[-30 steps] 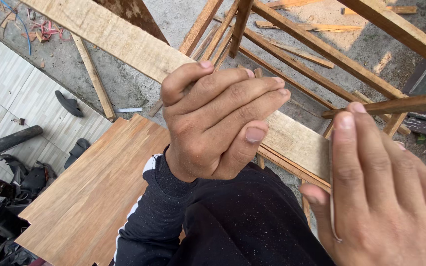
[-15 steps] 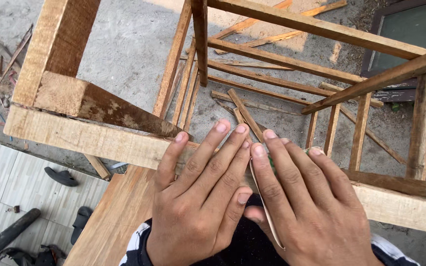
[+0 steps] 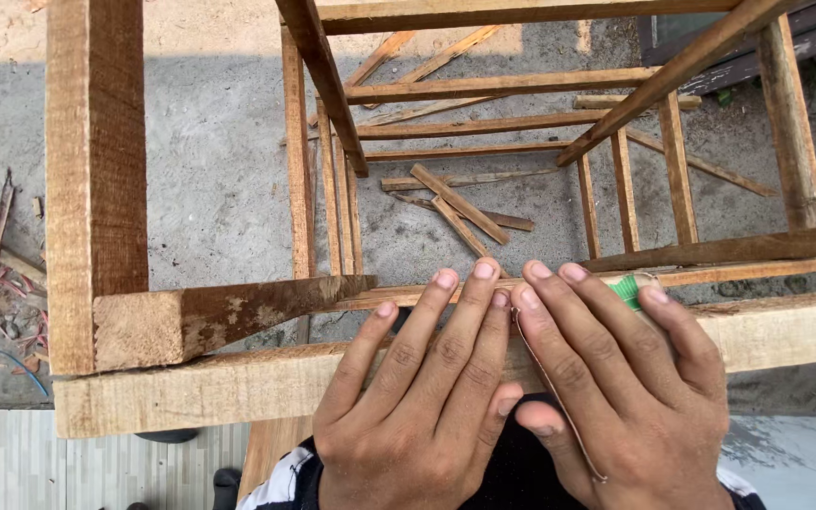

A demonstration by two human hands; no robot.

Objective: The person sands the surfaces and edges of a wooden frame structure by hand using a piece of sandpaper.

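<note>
far left of the beam (image 3: 238, 382), scraps and splinters (image 3: 2, 283) litter the concrete floor (image 3: 210, 170), with a thin blue cord (image 3: 11, 364) curling among them. moving in, a thick upright post (image 3: 96, 170) stands on the beam's left end, and a dark diagonal brace (image 3: 238, 312) wedges from that post down toward the beam's middle.

now the left hand (image 3: 417, 416), laid flat across the beam just right of the brace tip, fingers stretched and close together, palm pressing down, gripping nothing that i can see. right beside it, touching along the forefingers, the right hand (image 3: 616, 397) lies the same way, fingers slightly fanned over the beam's top. a thin wire-like strand (image 3: 554, 397) runs across the right hand from the fingertips toward the wrist; whether it's pinched or just lying there, cannot tell. a bit of green (image 3: 627, 290) peeks out under the right fingertips at the beam's far edge, mostly hidden, so what it is stays unclear.

beyond the beam, loose short slats (image 3: 460, 203) lie on the floor inside the slatted frame (image 3: 484, 123); to the right, the beam runs on bare past the hand, a thinner rail (image 3: 739, 250) just behind it.

the risks, as i judge them: rough sawn wood under bare palms means splinters if either hand slides along the grain. the strand could snag or bite into the right hand if pulled taut. and the green piece, held only by fingertip pressure, could slip off the far edge.
</note>
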